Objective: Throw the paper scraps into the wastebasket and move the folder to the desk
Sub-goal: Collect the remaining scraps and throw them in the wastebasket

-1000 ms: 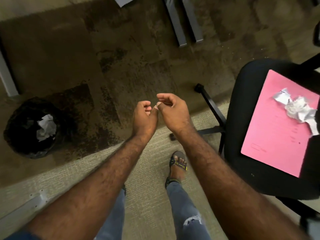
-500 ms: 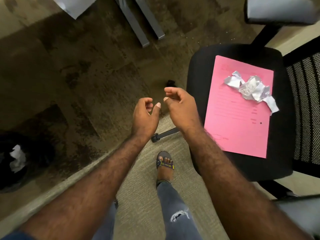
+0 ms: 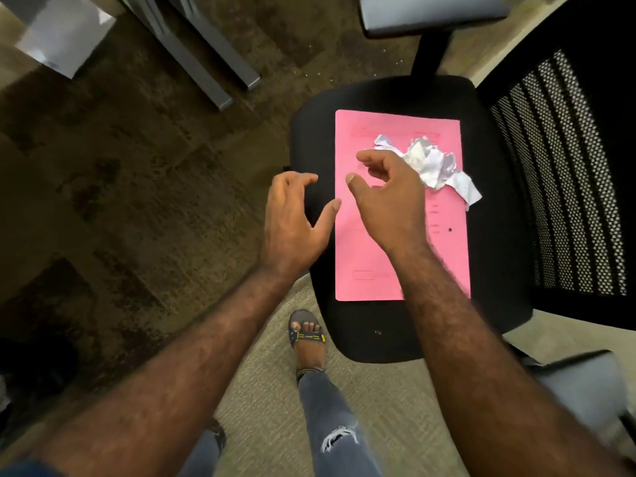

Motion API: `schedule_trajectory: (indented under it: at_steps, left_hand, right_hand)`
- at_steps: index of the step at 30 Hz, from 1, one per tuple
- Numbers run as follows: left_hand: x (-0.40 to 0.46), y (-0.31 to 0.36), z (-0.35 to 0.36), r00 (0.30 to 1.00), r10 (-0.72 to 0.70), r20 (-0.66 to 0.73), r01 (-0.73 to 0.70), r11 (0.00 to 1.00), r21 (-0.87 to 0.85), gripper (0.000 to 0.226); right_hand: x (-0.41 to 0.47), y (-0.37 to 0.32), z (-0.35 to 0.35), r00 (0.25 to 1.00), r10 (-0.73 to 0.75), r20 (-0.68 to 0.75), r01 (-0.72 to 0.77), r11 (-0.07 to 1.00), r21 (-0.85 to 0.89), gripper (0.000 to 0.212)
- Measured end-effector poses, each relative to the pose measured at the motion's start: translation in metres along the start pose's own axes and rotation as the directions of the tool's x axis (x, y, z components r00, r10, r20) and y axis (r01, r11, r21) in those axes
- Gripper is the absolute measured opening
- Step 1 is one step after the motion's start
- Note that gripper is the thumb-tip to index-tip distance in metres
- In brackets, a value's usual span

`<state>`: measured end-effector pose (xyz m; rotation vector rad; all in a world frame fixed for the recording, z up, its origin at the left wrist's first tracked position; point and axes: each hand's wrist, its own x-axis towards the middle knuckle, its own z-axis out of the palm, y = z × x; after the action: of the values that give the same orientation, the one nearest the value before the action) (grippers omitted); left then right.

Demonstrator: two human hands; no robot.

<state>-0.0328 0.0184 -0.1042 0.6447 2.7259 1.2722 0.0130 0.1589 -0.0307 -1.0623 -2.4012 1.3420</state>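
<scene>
A pink folder (image 3: 378, 249) lies flat on the black seat of an office chair (image 3: 495, 263). Crumpled white paper scraps (image 3: 430, 163) sit on the folder's far right part. My right hand (image 3: 389, 197) hovers over the folder just left of the scraps, fingers loosely curled and holding nothing. My left hand (image 3: 292, 222) is over the seat's left edge, fingers spread and empty. Only a dark edge of the wastebasket (image 3: 13, 380) shows at the far left.
The chair's mesh back (image 3: 568, 173) stands to the right, with grey armrests (image 3: 430, 12) at the top and lower right. Grey desk legs (image 3: 206, 56) cross the dark carpet at the upper left. My sandalled foot (image 3: 308, 339) is by the seat's front.
The view has swung right from the wastebasket to the chair. Both hands moved apart and reached out over the seat, their fingers opening; the right hand now nears the scraps.
</scene>
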Motion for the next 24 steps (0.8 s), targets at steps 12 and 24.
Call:
schedule_trajectory:
  at_steps: [12, 24]
  left_hand:
    - [0.040, 0.059, 0.065, 0.925, 0.236, 0.297, -0.291, 0.944, 0.158, 0.079]
    - [0.068, 0.065, 0.107, 0.878, 0.291, 0.381, -0.387, 0.899, 0.203, 0.086]
  right_hand:
    - [0.025, 0.072, -0.076, 0.982, -0.012, -0.187, -0.023, 0.982, -0.187, 0.042]
    - [0.041, 0.110, -0.097, 0.993, 0.083, -0.079, -0.103, 0.950, -0.294, 0.080]
